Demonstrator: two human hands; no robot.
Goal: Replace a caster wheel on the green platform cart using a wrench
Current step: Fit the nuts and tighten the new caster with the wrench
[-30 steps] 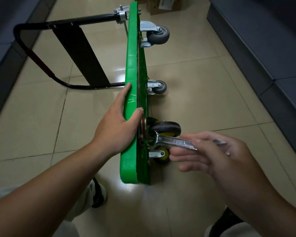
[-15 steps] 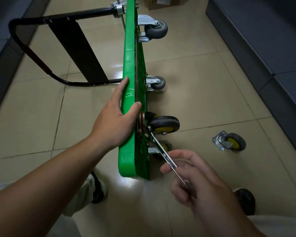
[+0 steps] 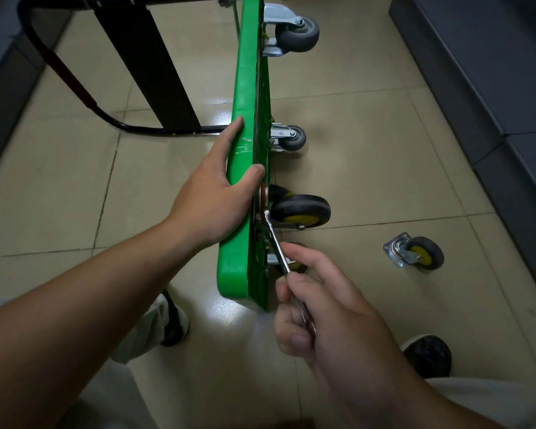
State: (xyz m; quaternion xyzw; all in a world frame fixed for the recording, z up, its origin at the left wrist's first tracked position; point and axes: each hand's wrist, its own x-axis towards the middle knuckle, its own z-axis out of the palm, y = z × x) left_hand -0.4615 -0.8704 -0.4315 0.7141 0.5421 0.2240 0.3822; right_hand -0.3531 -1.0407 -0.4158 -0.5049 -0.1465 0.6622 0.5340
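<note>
The green platform cart [image 3: 245, 88] stands on its side edge on the tiled floor, wheels facing right. My left hand [image 3: 212, 196] grips its upper rim, thumb over the edge. My right hand [image 3: 322, 311] holds a steel wrench [image 3: 276, 243] by the handle; its head sits at the mounting plate of a black caster with a yellow hub [image 3: 300, 212]. Another yellow-hub caster [image 3: 294, 264] is partly hidden behind my fingers. A loose caster wheel [image 3: 415, 253] lies on the floor to the right.
Two grey casters [image 3: 297, 34] [image 3: 293, 139] sit at the cart's far end. The black folded handle [image 3: 75, 85] rests on the floor at left. Dark cushioned benches [image 3: 492, 72] line the right side. My shoes [image 3: 427, 356] [image 3: 174, 323] stand near the cart's end.
My right hand swung the wrench handle from pointing right down toward me, uncovering the loose caster on the floor. The left hand kept its grip on the cart.
</note>
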